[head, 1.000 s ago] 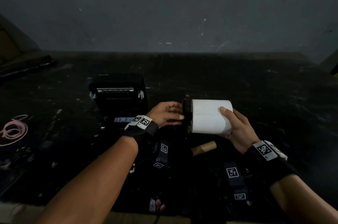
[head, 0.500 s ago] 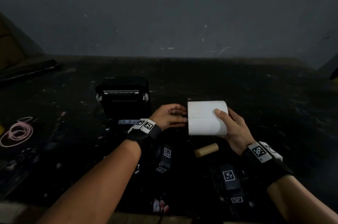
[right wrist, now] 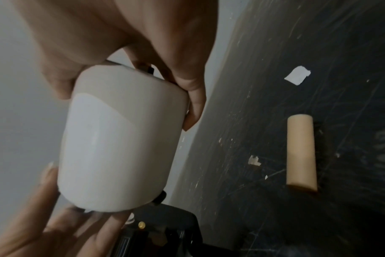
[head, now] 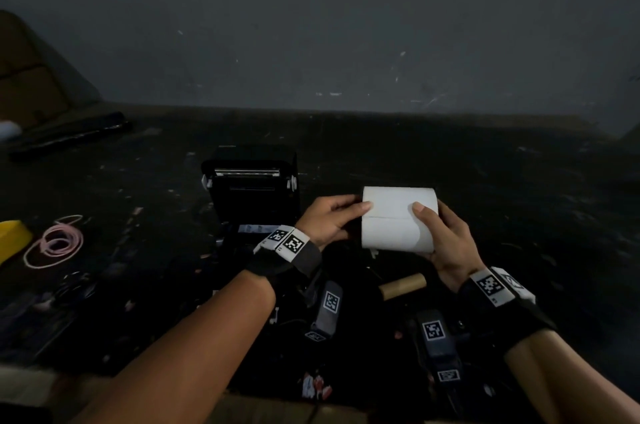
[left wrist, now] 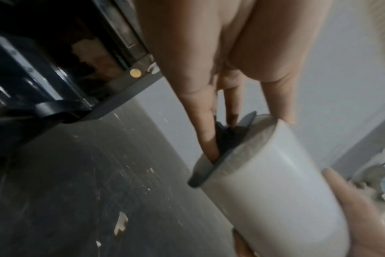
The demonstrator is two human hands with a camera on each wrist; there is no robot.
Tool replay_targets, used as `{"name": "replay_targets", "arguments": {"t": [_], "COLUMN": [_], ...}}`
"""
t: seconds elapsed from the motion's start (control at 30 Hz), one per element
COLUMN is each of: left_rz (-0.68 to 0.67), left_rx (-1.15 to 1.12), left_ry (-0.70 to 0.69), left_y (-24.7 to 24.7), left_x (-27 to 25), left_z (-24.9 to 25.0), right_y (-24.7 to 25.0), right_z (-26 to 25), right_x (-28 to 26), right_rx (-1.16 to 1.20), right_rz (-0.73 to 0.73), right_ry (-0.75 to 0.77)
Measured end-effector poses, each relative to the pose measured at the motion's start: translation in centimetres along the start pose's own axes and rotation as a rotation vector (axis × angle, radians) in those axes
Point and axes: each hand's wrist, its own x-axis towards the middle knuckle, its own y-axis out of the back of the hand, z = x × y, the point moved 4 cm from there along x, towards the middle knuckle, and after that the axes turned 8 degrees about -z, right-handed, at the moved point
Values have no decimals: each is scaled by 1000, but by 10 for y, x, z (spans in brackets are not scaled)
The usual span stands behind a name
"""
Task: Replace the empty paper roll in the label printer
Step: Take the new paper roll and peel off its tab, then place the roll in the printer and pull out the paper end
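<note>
I hold a white label roll [head: 391, 219] level above the dark table, just right of the open black label printer [head: 252, 188]. My right hand [head: 443, 236] grips its right end, thumb on top and fingers underneath. My left hand [head: 346, 216] is at the left end. In the left wrist view its straight fingers [left wrist: 207, 132] press a black spindle flange [left wrist: 220, 156] against the roll [left wrist: 275, 191], and the thumb lies on the rim. The right wrist view shows the roll [right wrist: 121, 139] with black spindle tips at both ends. The empty brown core [head: 403, 285] [right wrist: 301, 153] lies on the table below the roll.
A pink coiled cord [head: 55, 243] and a yellow object [head: 10, 236] lie at the left. A long dark item [head: 69, 136] sits at the back left against the grey wall. Black straps with square markers [head: 329, 306] lie near the front edge. Paper scraps [right wrist: 297, 78] dot the table.
The black flange that stood out from the roll's left end now sits against the roll. My left hand has closed in on that end. The right hand keeps its grip.
</note>
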Motion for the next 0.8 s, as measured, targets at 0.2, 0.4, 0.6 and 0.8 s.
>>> {"name": "replay_targets", "arguments": {"t": [0.2,0.4,0.6,0.8], "left_rz": [-9,-27,-12,69], "left_rx": [-11,73,28,80], "left_ry": [26,46,119,186], "left_y": [12,41,86,127], "left_x": [-17,-51,-96,-134], "left_z": [4,10,11,1], "right_y": [-22,-63,-117,-172], "right_z": [-3,7,29,44], "right_x": [0,-2,-8,-22], "right_rx": [-3,-37,-60,-22], "right_rz": [-62,-142,-200,-249], "right_ry": [31,46,43,24]}}
